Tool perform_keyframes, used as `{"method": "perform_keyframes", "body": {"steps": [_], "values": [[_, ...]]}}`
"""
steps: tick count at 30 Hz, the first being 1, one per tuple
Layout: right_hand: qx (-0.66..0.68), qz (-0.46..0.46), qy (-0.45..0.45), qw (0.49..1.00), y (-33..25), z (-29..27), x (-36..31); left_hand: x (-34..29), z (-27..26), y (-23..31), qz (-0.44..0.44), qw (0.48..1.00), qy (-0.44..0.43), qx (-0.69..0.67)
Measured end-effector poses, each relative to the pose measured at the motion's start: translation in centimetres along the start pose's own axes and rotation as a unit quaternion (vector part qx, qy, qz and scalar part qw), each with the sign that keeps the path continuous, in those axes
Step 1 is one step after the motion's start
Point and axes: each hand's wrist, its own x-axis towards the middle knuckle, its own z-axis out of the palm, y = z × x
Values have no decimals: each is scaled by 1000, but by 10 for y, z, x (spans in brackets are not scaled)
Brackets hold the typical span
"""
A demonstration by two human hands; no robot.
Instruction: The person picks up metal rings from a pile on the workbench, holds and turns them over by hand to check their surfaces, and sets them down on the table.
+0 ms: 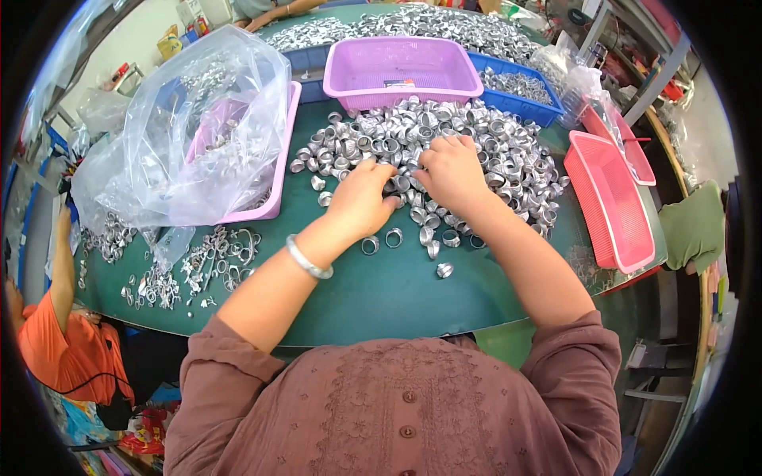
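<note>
A large heap of silver-coloured metal rings (pixel 508 159) lies on the green tabletop in front of me. My left hand (pixel 361 194) is at the heap's near left side, fingers curled inward among the rings; a pale bangle (pixel 308 258) circles that wrist. Close beside it, my right hand (pixel 454 174) reaches into the middle of the heap with bent fingers. Whatever is between the fingertips of either hand is too small or hidden to make out. Several loose rings (pixel 394 237) lie just below my hands, and one ring (pixel 444 270) sits apart, nearer me.
Behind the heap stand a purple basket (pixel 403 98) and a blue tray (pixel 520 111) of small metal parts. Clear plastic (pixel 206 119) covers another purple basket (pixel 279 178) at left. Pink basket (pixel 607 202) at right. A person in orange (pixel 75 357) is at left; another arm (pixel 286 12) shows behind.
</note>
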Motion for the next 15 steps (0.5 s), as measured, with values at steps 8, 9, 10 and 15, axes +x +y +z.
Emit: {"method": "perform_keyframes", "body": {"steps": [8,9,10,15], "values": [[-13,36,52,998,-1,8,0,10,21,-3,-43,999,28,3],[14,42,67,997,0,7,-2,11,21,-4,-41,999,29,-11],[41,48,81,995,-1,4,-3,10,21,-5,-39,998,30,-26],[348,116,39,929,-3,-19,-19,-3,15,-1,-38,972,55,-227]]}}
